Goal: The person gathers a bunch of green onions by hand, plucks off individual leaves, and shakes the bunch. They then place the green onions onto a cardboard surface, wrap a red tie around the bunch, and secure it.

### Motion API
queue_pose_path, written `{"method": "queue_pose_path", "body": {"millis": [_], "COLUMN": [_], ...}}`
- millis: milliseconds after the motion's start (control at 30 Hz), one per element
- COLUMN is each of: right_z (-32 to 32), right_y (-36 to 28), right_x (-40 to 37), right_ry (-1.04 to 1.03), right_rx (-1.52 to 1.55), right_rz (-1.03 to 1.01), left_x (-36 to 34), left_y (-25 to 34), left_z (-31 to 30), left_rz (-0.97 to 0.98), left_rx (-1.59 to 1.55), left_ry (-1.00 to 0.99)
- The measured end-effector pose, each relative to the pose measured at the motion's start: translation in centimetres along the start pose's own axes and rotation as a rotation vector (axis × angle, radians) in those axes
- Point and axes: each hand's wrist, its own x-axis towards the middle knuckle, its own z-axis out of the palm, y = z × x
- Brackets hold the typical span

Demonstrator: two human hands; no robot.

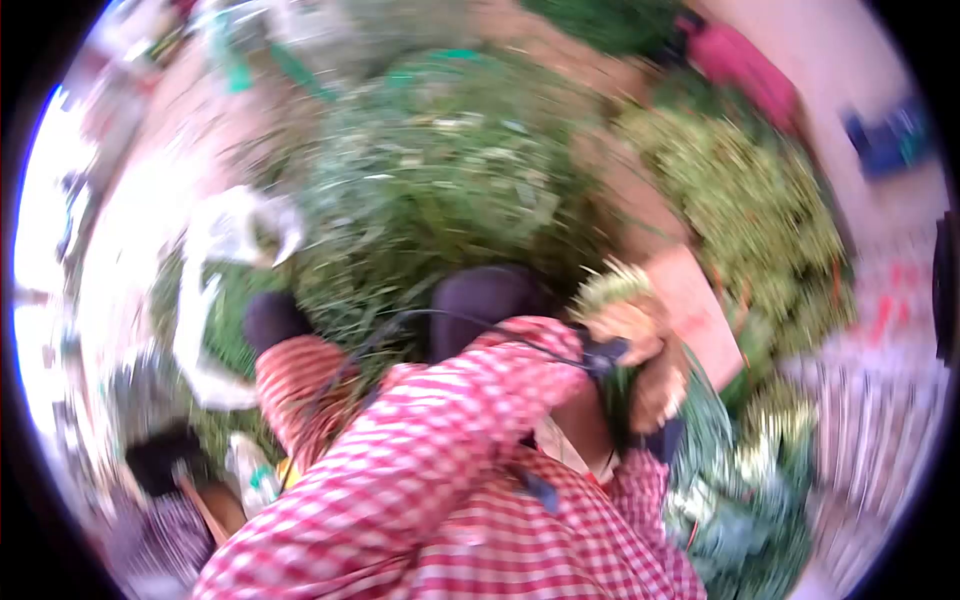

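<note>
My left hand, at the end of the checked sleeve that crosses my body, is closed around a bunch of green stalks. The pale ends of the bunch stick out beyond the fingers. Just below, my right hand is close against it, with curled fingers that seem to grip the same bunch. Motion blur hides the finger detail. A pinkish flat board lies right beside both hands. Long green leaves spread below my right hand.
A big loose heap of green stalks lies in front of my knees. Bundled stalks with pale ends are piled to the right. A white plastic bag holding greens is at left. Another person's arm shows at lower left.
</note>
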Motion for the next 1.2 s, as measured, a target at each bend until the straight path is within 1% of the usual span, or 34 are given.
{"method": "queue_pose_path", "body": {"millis": [33,67,100,133,167,200,233,267,300,333,367,400,433,467,500,567,600,633,700,733,767,800,833,867,900,933,967,1000,1033,1067,1100,1133,1167,1200], "right_z": [1.4,3.3,5.1,4.9,2.2,2.2,2.6,3.8,5.0,5.0,4.7,4.6,4.4,4.2,4.3,3.7,3.2,2.5,0.5,-0.8,-1.9,-2.9,-3.4,-3.5,-5.0,-3.0,-3.0,-0.8,1.7,4.2,6.4,9.0,13.2,18.3], "right_y": [1.0,2.5,3.9,2.5,2.7,3.2,4.8,6.4,8.1,8.0,7.5,7.5,6.9,6.7,6.1,4.3,3.2,1.7,-1.8,-4.0,-6.9,-10.2,-14.2,-19.1,-29.4,-32.9,-39.3,-43.3,-46.5,-49.8,-52.6,-55.1,-56.6,-57.3], "right_x": [-0.7,-1.6,-2.4,-1.9,-1.0,-1.2,-1.6,-1.3,-0.9,-0.6,-0.5,-0.3,0.2,0.8,1.7,3.6,4.8,6.1,8.8,10.4,11.9,13.1,14.2,14.8,13.8,13.8,11.6,10.5,9.1,7.2,5.3,4.0,2.7,1.9], "right_ry": [0.05,0.077,0.101,0.117,0.169,0.111,0.062,-0.011,-0.098,-0.067,0.019,0.089,0.108,0.087,0.018,-0.129,-0.202,-0.266,-0.369,-0.41,-0.43,-0.434,-0.435,-0.437,-0.615,-0.536,-0.661,-0.733,-0.887,-1.088,-1.175,-1.357,-1.476,-1.596], "right_rx": [-0.066,-0.258,-0.5,-0.668,-0.01,-0.122,-0.24,-0.316,-0.405,-0.456,-0.487,-0.507,-0.521,-0.538,-0.549,-0.598,-0.623,-0.636,-0.647,-0.634,-0.601,-0.545,-0.473,-0.389,-0.313,-0.103,0.2,0.231,0.312,0.413,0.312,0.322,0.326,0.425], "right_rz": [-0.013,0.023,0.083,0.086,-0.113,-0.108,-0.101,0.061,0.218,0.207,0.121,0.043,-0.004,-0.002,0.017,0.027,0.021,0.003,-0.08,-0.138,-0.228,-0.333,-0.441,-0.526,-0.401,-0.573,-0.561,-0.609,-0.668,-0.693,-0.766,-0.839,-0.846,-0.875], "left_x": [1.2,0.7,0.3,0.5,0.5,0.0,-2.4,-2.9,-4.3,-5.7,-7.6,-9.7,-12.4,-15.5,-18.8,-26.4,-30.3,-34.2,-41.9,-46.2,-50.1,-54.4,-58.1,-61.8,-64.6,-68.2,-70.9,-71.6,-72.1,-73.2,-71.8,-71.9,-72.2,-71.5], "left_y": [1.1,3.2,5.4,6.0,6.2,6.5,6.6,7.4,7.1,7.0,6.1,6.1,6.4,6.7,6.9,6.8,6.7,6.9,8.5,9.1,10.7,12.9,13.7,14.5,15.2,16.6,18.1,18.7,19.3,21.5,22.3,24.2,26.4,28.0], "left_z": [-1.5,1.2,4.2,8.4,12.5,15.5,17.6,18.9,21.4,24.0,27.3,30.2,33.3,36.3,38.8,43.4,45.1,46.5,46.6,47.2,46.3,44.8,43.5,42.4,40.6,37.6,34.9,33.5,31.9,28.8,28.9,28.1,27.4,28.1], "left_rz": [0.087,0.27,0.278,0.358,0.412,0.417,0.481,0.499,0.57,0.621,0.711,0.726,0.691,0.688,0.675,0.764,0.805,0.843,0.938,0.945,1.112,1.27,1.379,1.415,1.533,1.456,1.378,1.336,1.293,1.229,1.211,1.114,1.02,1.06], "left_rx": [-0.094,0.4,0.896,1.333,1.722,2.053,2.04,2.107,2.111,2.097,2.024,1.924,1.954,1.945,1.945,1.904,1.896,1.891,1.796,1.725,1.884,1.906,1.532,1.371,1.351,1.361,1.373,1.311,1.246,1.268,1.207,1.2,1.192,1.261], "left_ry": [-0.051,0.267,0.681,1.093,1.541,2.035,1.505,1.223,1.022,0.817,0.702,0.583,0.534,0.525,0.51,0.551,0.61,0.664,0.622,0.685,0.841,0.841,0.841,1.007,1.181,1.275,1.369,1.407,1.444,1.447,1.506,1.443,1.38,1.405]}}
